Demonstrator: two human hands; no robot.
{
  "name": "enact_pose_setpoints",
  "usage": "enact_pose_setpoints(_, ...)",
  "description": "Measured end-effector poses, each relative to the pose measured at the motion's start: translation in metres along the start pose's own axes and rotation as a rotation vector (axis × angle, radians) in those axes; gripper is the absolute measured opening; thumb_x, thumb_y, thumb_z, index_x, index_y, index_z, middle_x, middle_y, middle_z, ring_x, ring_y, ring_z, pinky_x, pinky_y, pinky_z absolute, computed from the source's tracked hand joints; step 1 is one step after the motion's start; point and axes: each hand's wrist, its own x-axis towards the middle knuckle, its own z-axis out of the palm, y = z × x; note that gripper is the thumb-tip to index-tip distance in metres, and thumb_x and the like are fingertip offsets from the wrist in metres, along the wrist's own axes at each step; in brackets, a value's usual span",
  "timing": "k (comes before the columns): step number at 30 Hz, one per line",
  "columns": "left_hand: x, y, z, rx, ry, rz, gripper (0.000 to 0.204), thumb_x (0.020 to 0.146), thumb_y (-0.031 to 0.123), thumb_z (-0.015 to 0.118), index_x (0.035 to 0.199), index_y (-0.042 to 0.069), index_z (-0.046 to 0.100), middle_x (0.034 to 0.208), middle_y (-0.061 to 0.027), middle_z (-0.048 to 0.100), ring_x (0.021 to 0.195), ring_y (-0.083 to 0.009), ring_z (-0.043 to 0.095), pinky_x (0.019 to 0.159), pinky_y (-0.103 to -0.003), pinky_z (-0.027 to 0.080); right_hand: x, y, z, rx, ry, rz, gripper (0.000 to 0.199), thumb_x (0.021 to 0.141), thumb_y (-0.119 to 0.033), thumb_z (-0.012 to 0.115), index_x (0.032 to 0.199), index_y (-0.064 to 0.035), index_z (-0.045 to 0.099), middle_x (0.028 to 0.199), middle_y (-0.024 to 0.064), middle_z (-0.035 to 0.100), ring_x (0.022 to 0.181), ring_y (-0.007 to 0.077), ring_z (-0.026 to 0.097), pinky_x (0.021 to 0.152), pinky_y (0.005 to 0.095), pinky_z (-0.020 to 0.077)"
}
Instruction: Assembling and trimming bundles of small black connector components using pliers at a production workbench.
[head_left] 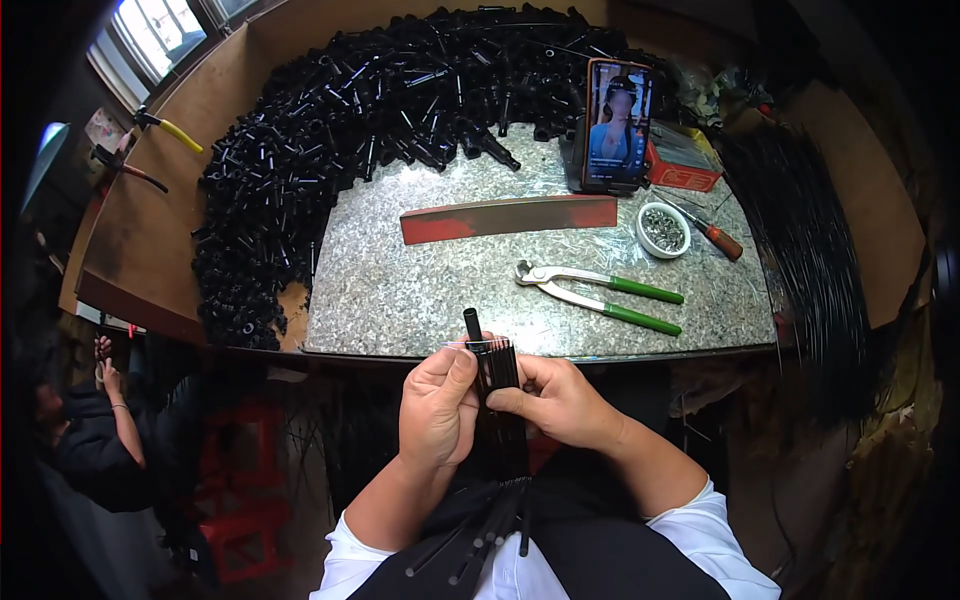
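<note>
Just in front of the table's near edge, a bundle of thin black rods [502, 366] stands upright between my hands. My right hand [572, 402] is closed around its right side, the thumb lying across it. My left hand [436, 405] is closed with thumb and fingers pinching a black tube [472, 322], whose end sticks up above the bundle. Thin, light tips show along the bundle's top. Below, several rod ends [482, 540] fan out over my lap. My fingers hide where tube and rods meet.
On the speckled tabletop [380, 300] lie green-handled pincers [602, 295], a long reddish bar [510, 218], a white bowl [662, 252] of small metal pieces and a screwdriver [722, 240]. A phone [613, 130] stands behind. Black tubular parts [270, 170] heap up left and back; long black rods [815, 240] lie right.
</note>
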Motion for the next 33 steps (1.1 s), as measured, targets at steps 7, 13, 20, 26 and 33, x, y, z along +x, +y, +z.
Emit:
enact_pose_setpoints(7, 0.000, -0.006, 0.012, -0.016, 0.063, 0.041, 0.030, 0.096, 0.019, 0.054, 0.112, -0.007, 0.059, 0.110, -0.0145, 0.063, 0.100, -0.0173, 0.060, 0.093, -0.032, 0.045, 0.001, -0.011, -0.004, 0.137, -0.124, 0.142, 0.026, 0.090, -0.021, 0.065, 0.076, -0.0026, 0.053, 0.059, -0.0021, 0.051, 0.051, 0.0040, 0.046, 0.045, 0.0227, 0.0370)
enact_pose_setpoints(13, -0.003, -0.009, 0.011, 0.011, 0.052, 0.084, 0.029, 0.097, 0.018, 0.052, 0.113, -0.006, 0.058, 0.113, -0.0145, 0.062, 0.102, -0.0177, 0.059, 0.094, -0.031, 0.045, 0.001, -0.009, -0.003, 0.092, -0.101, 0.055, 0.019, 0.091, -0.020, 0.063, 0.087, -0.0016, 0.060, 0.059, -0.0021, 0.052, 0.051, 0.0045, 0.047, 0.045, 0.0237, 0.0376)
enact_pose_setpoints(20, -0.003, -0.009, 0.011, -0.006, 0.011, 0.068, 0.033, 0.099, 0.021, 0.048, 0.115, -0.006, 0.058, 0.113, -0.0150, 0.062, 0.104, -0.0195, 0.059, 0.095, -0.033, 0.044, 0.005, -0.007, -0.006, 0.182, -0.164, 0.159, 0.023, 0.090, -0.023, 0.064, 0.080, -0.0036, 0.058, 0.059, -0.0024, 0.052, 0.050, 0.0041, 0.047, 0.045, 0.0225, 0.0362)
enact_pose_setpoints(26, -0.002, -0.007, 0.011, 0.024, 0.036, 0.036, 0.033, 0.100, 0.023, 0.045, 0.115, -0.005, 0.056, 0.115, -0.0170, 0.061, 0.108, -0.0221, 0.058, 0.098, -0.036, 0.042, 0.006, -0.007, -0.003, 0.204, -0.137, 0.156, 0.027, 0.090, -0.025, 0.065, 0.075, -0.0043, 0.056, 0.058, -0.0018, 0.051, 0.050, 0.0036, 0.046, 0.044, 0.0220, 0.0360)
enact_pose_setpoints(33, 0.003, -0.010, 0.011, 0.062, 0.071, 0.057, 0.035, 0.100, 0.024, 0.045, 0.117, -0.005, 0.056, 0.116, -0.0167, 0.060, 0.105, -0.0199, 0.058, 0.096, -0.034, 0.043, 0.006, -0.009, -0.003, 0.154, -0.109, 0.103, 0.028, 0.090, -0.025, 0.065, 0.074, -0.0035, 0.056, 0.058, -0.0028, 0.050, 0.049, 0.0038, 0.046, 0.044, 0.0221, 0.0353)
